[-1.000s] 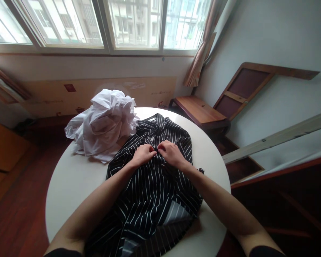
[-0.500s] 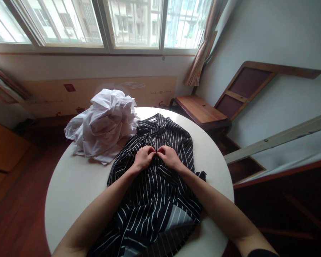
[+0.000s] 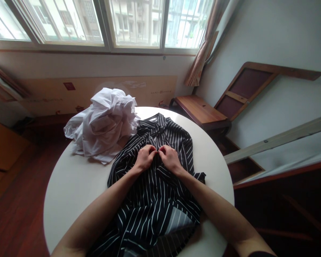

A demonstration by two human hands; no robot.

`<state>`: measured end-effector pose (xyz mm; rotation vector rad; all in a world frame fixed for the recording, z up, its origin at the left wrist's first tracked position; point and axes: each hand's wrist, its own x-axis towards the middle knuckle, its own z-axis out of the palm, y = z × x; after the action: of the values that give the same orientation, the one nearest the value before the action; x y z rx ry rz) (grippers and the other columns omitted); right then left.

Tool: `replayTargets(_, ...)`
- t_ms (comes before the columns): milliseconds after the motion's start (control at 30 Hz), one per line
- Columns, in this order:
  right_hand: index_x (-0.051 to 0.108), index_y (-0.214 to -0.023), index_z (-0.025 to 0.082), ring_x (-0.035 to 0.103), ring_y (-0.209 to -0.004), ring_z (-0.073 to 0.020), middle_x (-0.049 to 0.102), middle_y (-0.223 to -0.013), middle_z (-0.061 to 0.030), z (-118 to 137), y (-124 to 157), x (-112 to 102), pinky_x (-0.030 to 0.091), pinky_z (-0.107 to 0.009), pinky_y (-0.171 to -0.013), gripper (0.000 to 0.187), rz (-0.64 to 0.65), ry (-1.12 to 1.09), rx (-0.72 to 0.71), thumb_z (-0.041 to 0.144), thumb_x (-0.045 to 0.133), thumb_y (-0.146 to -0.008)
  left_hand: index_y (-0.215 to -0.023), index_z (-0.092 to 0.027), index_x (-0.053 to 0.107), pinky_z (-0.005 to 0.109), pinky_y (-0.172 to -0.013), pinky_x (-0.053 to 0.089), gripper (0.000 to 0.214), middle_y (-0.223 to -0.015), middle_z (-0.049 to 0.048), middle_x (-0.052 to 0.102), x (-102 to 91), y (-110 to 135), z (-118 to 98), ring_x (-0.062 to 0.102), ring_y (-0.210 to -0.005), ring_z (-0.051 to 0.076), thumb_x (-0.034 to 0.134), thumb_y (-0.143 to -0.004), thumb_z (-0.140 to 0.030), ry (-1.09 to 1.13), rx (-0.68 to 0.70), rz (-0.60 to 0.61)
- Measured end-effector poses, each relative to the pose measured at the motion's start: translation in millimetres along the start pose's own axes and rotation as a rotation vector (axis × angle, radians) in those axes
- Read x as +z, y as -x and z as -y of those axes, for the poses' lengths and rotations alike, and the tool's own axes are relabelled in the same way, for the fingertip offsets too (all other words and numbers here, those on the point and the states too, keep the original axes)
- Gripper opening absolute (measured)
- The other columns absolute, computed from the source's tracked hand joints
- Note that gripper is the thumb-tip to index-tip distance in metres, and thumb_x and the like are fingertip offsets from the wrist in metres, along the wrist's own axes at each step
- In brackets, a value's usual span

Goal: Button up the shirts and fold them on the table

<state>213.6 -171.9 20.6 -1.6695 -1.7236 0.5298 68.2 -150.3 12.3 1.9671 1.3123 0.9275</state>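
A black shirt with white stripes [image 3: 152, 192] lies spread on a round white table [image 3: 69, 192], collar toward the window and hem toward me. My left hand [image 3: 146, 157] and my right hand [image 3: 169, 159] meet at the front opening, on the upper chest. Thumb and fingers of each are pinched on the shirt's front edges, the fingertips almost touching. Any button between them is too small to make out. One lower corner of the hem is folded over, showing the paler inside.
Crumpled white cloth [image 3: 107, 123] is heaped at the table's far left edge. Beyond the table on the right stands a wooden bench or chair [image 3: 200, 109] by the wall. Windows [image 3: 136, 23] with a curtain [image 3: 200, 60] are behind. A pale rail [image 3: 278, 137] slants at the right.
Both hands have shifted very slightly, still pinching at the same spot on the front opening. The shirt and the white cloth lie as before.
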Motion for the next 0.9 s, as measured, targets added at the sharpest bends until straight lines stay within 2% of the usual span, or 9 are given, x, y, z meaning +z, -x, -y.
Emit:
replayTargets(67,0.06,-0.078,0.017,0.057,-0.071,-0.0155,0.065,-0.079,-0.0039,-1.1,-0.5,2.1,0.043,-0.029,-0.069,0.012,-0.01,-0.072,0.005,0.023,0.051,-0.082,-0.083,-0.017,0.063,0.029,-0.076,0.047,0.013,-0.085,0.0037,0.066,0.7,0.9,-1.9,0.06,-0.079,0.016,0.053,-0.083,-0.026,0.04,0.004,-0.022)
replayTargets(267,0.061,-0.079,0.015,0.057,-0.067,-0.0137,0.063,-0.074,-0.0023,-10.2,-4.2,8.2,0.047,-0.026,-0.065,0.015,0.107,-0.378,0.074,0.025,0.05,-0.08,-0.09,-0.017,0.067,0.028,-0.08,0.05,0.018,-0.091,0.004,0.07,1.3,-0.1,2.7,0.064,-0.083,0.016,0.052,-0.084,-0.024,0.253,0.066,0.001)
replayTargets(367,0.063,-0.083,0.014,0.059,-0.073,-0.0149,0.066,-0.08,-0.0041,-11.6,-4.3,8.1,0.048,-0.028,-0.072,0.018,0.107,-0.415,0.056,0.026,0.05,-0.081,-0.09,-0.018,0.069,0.027,-0.079,0.051,0.017,-0.091,0.0035,0.071,0.1,-0.6,6.6,0.065,-0.082,0.015,0.054,-0.082,-0.02,0.199,0.065,-0.029)
replayTargets(500,0.065,-0.089,0.015,0.061,-0.078,-0.0156,0.068,-0.086,-0.0047,-8.7,-2.6,5.2,0.048,-0.029,-0.075,0.019,0.181,-0.456,0.012,0.028,0.056,-0.08,-0.083,-0.018,0.068,0.026,-0.075,0.05,0.013,-0.083,0.0021,0.071,-2.2,0.2,6.0,0.064,-0.076,0.014,0.056,-0.077,-0.017,0.137,0.047,-0.085)
replayTargets(567,0.065,-0.085,0.015,0.06,-0.073,-0.0151,0.066,-0.08,-0.0037,-7.0,-1.7,5.2,0.048,-0.028,-0.07,0.02,0.178,-0.444,0.01,0.033,0.059,-0.078,-0.079,-0.018,0.067,0.026,-0.072,0.05,0.009,-0.078,0.0012,0.07,-2.5,1.0,3.5,0.064,-0.072,0.014,0.058,-0.076,-0.018,0.142,0.042,-0.097)
replayTargets(700,0.061,-0.073,0.015,0.055,-0.062,-0.0132,0.06,-0.066,-0.0008,-9.1,-3.8,7.3,0.044,-0.026,-0.062,0.023,0.083,-0.384,0.015,0.035,0.054,-0.082,-0.075,-0.018,0.062,0.025,-0.069,0.049,0.006,-0.076,0.0013,0.068,-4.3,0.5,1.9,0.063,-0.071,0.013,0.057,-0.075,-0.02,0.217,0.056,-0.112)
replayTargets(800,0.058,-0.073,0.016,0.054,-0.062,-0.0129,0.059,-0.066,-0.0003,-14.4,-7.8,1.1,0.044,-0.027,-0.063,0.017,0.034,-0.273,0.038,0.029,0.052,-0.083,-0.074,-0.017,0.059,0.025,-0.071,0.049,0.007,-0.081,0.0024,0.069,-14.2,-4.8,9.2,0.063,-0.074,0.014,0.054,-0.077,-0.019,0.194,0.006,-0.24)
replayTargets(900,0.058,-0.084,0.016,0.058,-0.072,-0.0151,0.062,-0.079,-0.003,-14.1,-3.5,-17.0,0.046,-0.03,-0.07,0.008,0.011,-0.118,0.026,0.023,0.054,-0.081,-0.073,-0.017,0.059,0.026,-0.072,0.048,0.01,-0.08,0.0028,0.067,-30.4,-9.9,17.6,0.062,-0.074,0.015,0.051,-0.079,-0.018,0.02,-0.035,-0.341)
